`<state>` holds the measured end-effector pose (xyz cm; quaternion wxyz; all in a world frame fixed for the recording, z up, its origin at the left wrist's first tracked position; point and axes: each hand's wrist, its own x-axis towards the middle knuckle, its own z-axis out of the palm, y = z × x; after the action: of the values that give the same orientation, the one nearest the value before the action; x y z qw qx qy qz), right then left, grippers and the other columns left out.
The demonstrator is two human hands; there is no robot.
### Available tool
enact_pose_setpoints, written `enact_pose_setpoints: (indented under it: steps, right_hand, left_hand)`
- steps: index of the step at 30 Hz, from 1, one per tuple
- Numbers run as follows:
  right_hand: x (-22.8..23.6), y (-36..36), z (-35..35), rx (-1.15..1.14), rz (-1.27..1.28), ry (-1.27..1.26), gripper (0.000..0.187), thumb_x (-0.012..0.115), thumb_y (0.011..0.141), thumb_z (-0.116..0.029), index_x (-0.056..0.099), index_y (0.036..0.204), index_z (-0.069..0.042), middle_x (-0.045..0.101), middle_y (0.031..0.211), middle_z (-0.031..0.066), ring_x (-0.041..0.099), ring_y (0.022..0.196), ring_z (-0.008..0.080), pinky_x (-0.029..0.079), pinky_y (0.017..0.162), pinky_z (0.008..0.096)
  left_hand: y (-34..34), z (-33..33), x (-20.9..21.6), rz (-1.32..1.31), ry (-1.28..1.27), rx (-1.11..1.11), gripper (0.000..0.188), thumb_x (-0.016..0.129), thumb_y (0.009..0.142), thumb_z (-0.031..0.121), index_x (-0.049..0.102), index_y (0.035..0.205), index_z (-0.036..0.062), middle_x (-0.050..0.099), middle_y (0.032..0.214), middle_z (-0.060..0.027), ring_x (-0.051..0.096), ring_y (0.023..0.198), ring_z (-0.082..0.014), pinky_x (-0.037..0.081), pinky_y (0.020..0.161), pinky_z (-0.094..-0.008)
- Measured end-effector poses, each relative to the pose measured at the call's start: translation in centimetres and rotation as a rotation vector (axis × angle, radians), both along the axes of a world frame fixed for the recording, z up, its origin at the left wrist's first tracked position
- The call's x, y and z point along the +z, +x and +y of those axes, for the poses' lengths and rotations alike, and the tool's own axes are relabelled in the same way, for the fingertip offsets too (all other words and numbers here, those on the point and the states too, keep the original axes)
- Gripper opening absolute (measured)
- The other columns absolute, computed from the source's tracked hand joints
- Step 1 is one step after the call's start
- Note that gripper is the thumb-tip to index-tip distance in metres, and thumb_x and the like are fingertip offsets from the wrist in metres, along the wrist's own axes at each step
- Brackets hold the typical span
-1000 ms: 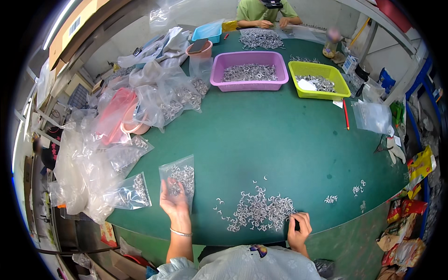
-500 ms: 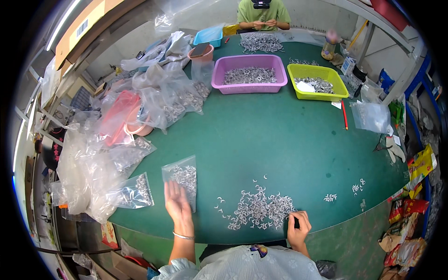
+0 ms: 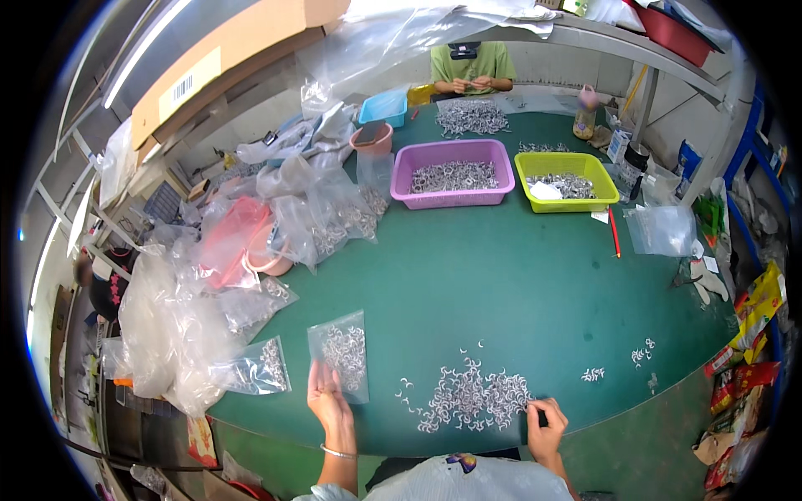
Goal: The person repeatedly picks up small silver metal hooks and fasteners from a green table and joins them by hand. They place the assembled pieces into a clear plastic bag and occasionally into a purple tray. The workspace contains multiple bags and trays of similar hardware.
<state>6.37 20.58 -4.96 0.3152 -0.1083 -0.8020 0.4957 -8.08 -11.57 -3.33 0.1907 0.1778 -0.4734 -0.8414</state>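
I take the loose heap of small curved metal pieces [image 3: 472,397] as the centre of my clock, with twelve at the far side of the green desk [image 3: 434,284]. The heap lies near the desk's front edge, a few strays at nine and twelve.

Between nine and ten I have a clear bag [image 3: 344,355] of the same pieces, lying tilted slightly off straight. The left hand [image 3: 330,405], with a bracelet [image 3: 338,452] at the wrist, is at the bag's lower-left edge. Its grip is loosely spread, fingers pointing toward twelve and overlapping the bag's corner.

The right hand [image 3: 546,426] is at the heap's edge, between three and four. Its fingers are curled, with thumb and forefinger close together; from here I cannot tell whether that grip pinches a piece.

Out toward three I see a small cluster [image 3: 593,375] of pieces, and a second group [image 3: 643,352] farther out, between two and three. Just past nine, well beyond the left hand, another filled bag [image 3: 271,363] lies against piled plastic bags [image 3: 167,326].

A purple tub [image 3: 455,200] of metal parts stands at twelve and a lime basket [image 3: 576,205] at one, with a red pencil [image 3: 616,234] near its right corner. Beyond the tub, also at twelve, a co-worker [image 3: 472,63] sits behind another heap [image 3: 472,117].
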Motion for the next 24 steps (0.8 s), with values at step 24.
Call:
enact_pose_setpoints:
  steps: [24]
  right_hand:
    - [-0.7, 1.0, 4.5, -0.200, -0.067, 0.088, 0.006, 0.057, 0.074, 0.006, 0.057, 0.080, 0.003, 0.056, 0.071, 0.0138, 0.052, 0.063, 0.0286, 0.042, 0.061, 0.0351]
  left_hand:
    - [3.5, 4.8, 2.6, -0.119, -0.488, 0.413, 0.032, 0.045, 0.081, -0.002, 0.043, 0.114, 0.0000, 0.044, 0.094, -0.0026, 0.044, 0.084, -0.0125, 0.037, 0.078, -0.0263]
